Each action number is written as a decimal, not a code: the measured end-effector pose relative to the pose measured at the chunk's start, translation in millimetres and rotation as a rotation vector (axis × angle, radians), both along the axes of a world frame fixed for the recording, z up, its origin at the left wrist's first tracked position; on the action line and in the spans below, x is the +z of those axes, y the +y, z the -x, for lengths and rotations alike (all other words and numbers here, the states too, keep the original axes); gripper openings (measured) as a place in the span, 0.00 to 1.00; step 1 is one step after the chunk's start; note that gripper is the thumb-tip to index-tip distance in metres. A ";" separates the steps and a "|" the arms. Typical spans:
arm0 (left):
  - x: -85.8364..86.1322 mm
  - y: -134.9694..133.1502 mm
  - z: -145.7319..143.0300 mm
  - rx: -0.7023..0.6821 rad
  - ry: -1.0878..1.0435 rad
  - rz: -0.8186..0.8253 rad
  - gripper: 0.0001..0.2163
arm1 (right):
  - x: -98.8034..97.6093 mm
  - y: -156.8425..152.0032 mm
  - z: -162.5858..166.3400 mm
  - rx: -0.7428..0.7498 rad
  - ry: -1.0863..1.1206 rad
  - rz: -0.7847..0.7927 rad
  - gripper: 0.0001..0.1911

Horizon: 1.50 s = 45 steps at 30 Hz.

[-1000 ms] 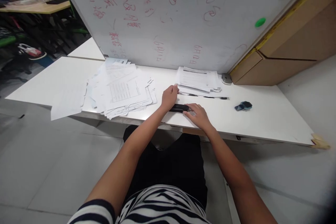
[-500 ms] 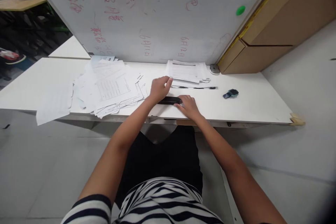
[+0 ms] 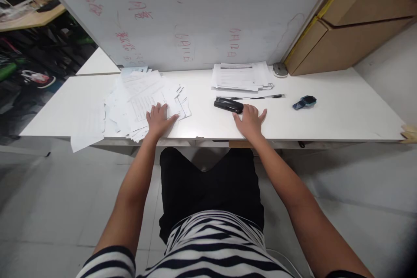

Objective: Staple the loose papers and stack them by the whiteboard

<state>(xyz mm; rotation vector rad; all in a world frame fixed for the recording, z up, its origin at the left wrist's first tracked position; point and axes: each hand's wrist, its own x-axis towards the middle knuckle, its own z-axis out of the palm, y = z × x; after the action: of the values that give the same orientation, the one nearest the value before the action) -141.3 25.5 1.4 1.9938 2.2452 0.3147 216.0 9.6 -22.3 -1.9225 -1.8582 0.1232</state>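
Observation:
My left hand (image 3: 158, 118) lies flat with fingers spread on the near edge of a loose heap of printed papers (image 3: 143, 100) on the white table (image 3: 342, 113). My right hand (image 3: 250, 119) rests open, palm down, on the tabletop, its fingertips touching the right end of a black stapler (image 3: 228, 105). Behind the stapler lies a black pen (image 3: 257, 97), and behind that a neat stack of papers (image 3: 240, 76) against the whiteboard.
A whiteboard (image 3: 195, 13) with red writing stands along the table's back edge. A small dark blue object (image 3: 304, 102) lies to the right of the pen. Cardboard boxes (image 3: 352, 30) stand at the back right. A single sheet (image 3: 87, 128) overhangs the table's front left edge.
My left hand has let go of the stapler's left end and moved left onto the loose paper heap. My right hand has opened flat beside the stapler.

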 end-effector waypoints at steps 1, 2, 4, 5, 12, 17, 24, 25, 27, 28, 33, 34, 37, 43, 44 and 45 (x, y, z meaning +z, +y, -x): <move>-1.5 -1.3 -1.5 0.006 -0.011 -0.024 0.35 | 0.4 -0.6 0.1 0.003 -0.005 0.016 0.25; -2.1 -2.3 -2.9 0.010 -0.022 -0.045 0.34 | 0.5 -0.9 0.2 0.000 -0.008 0.030 0.26; -2.4 -3.9 -4.2 0.012 -0.049 -0.087 0.31 | 0.0 -0.5 0.1 -0.011 -0.008 0.047 0.28; -2.5 -4.5 -3.9 0.014 -0.066 -0.106 0.29 | -0.5 -0.2 -0.1 -0.013 -0.006 0.049 0.28; -8.8 -8.1 0.5 0.021 -0.178 -0.230 0.21 | -2.8 0.6 -0.8 0.001 -0.012 0.056 0.27; -5.4 -10.7 -5.6 0.074 -0.199 -0.283 0.19 | -3.7 1.8 -1.3 -0.002 -0.028 0.062 0.27; 3.5 -18.2 -4.4 0.298 -0.279 -0.300 0.19 | -7.4 1.4 -2.2 0.005 -0.003 0.036 0.26; 4.3 -18.5 -2.9 0.309 -0.297 -0.315 0.19 | -8.1 2.2 -2.8 0.006 0.003 0.031 0.26; 8.1 -18.2 -0.2 0.326 -0.319 -0.350 0.18 | -8.8 4.7 -3.9 0.008 0.016 0.028 0.26; 11.6 -18.3 0.2 0.336 -0.325 -0.365 0.18 | -8.2 5.7 -4.3 0.009 0.025 0.029 0.26; 37.8 -45.4 -24.5 0.309 -0.323 -0.417 0.19 | 9.0 -17.0 5.1 -0.060 0.136 -0.048 0.29; 39.6 -58.4 -36.3 0.239 -0.318 -0.434 0.19 | 13.7 -30.6 9.9 -0.107 0.198 -0.102 0.29; 26.5 -103.2 -79.6 -0.144 -0.346 -0.434 0.19 | 23.0 -82.9 25.9 -0.020 0.684 -0.081 0.29; -36.6 -155.6 -138.5 -0.652 -0.455 -0.240 0.15 | 17.9 -143.8 39.4 0.136 1.528 0.519 0.29; -43.1 -158.2 -141.9 -0.676 -0.445 -0.222 0.15 | 14.0 -144.4 38.0 0.103 1.536 0.532 0.29; -47.5 -160.1 -144.2 -0.696 -0.432 -0.207 0.15 | 9.3 -143.8 35.9 0.065 1.523 0.519 0.29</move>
<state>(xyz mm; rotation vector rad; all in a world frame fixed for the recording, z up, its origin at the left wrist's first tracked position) 2.9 -134.5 -46.1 2.3627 1.2176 0.8109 180.1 -134.1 -13.0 -1.2027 -0.7916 1.6546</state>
